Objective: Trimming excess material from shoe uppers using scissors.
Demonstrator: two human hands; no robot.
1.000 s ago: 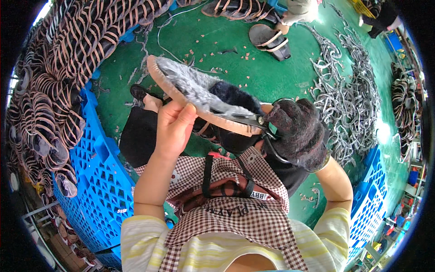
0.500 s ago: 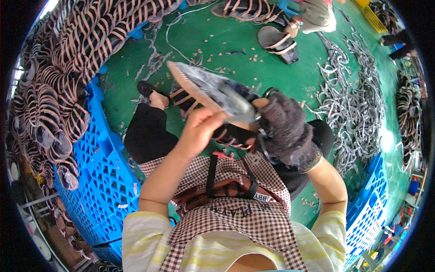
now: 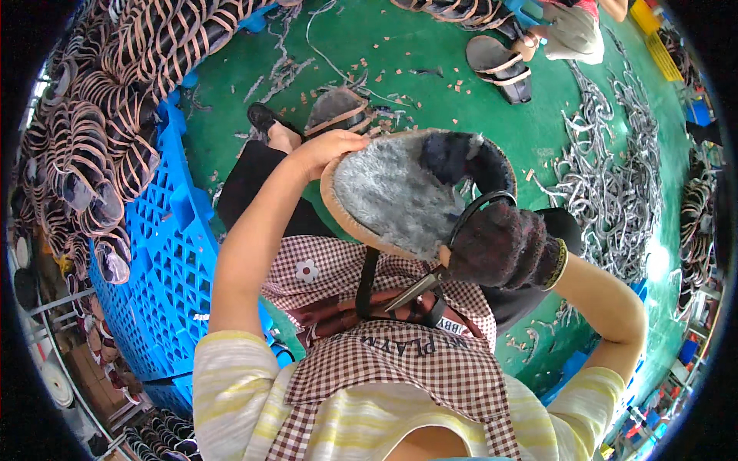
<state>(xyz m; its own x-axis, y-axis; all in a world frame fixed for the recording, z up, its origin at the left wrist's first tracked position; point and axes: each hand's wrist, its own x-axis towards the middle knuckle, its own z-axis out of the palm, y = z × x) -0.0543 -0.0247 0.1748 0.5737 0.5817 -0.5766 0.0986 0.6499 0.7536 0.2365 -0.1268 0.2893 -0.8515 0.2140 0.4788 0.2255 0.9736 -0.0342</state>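
Note:
My left hand (image 3: 327, 147) grips the toe end of a slipper sole (image 3: 392, 196) with grey fleece lining and a tan rim, held up flat toward me. A dark furry strap (image 3: 461, 157) sits at its far end. My right hand (image 3: 500, 246), in a dark knitted glove, is shut on a pair of scissors (image 3: 430, 280). The scissor loop curves over the sole's right edge and the blades point down at my checked apron.
A blue plastic pallet (image 3: 165, 253) stands at my left, stacked with strappy sandals (image 3: 92, 154). Piles of grey straps (image 3: 607, 177) lie on the green floor to the right. Another sandal (image 3: 338, 111) lies past my knee. Another person's foot (image 3: 569, 34) is at the top right.
The sole has been turned from edge-on to flat, so its grey lining now faces me. Both hands have drawn closer to my chest, with the scissors now below the sole.

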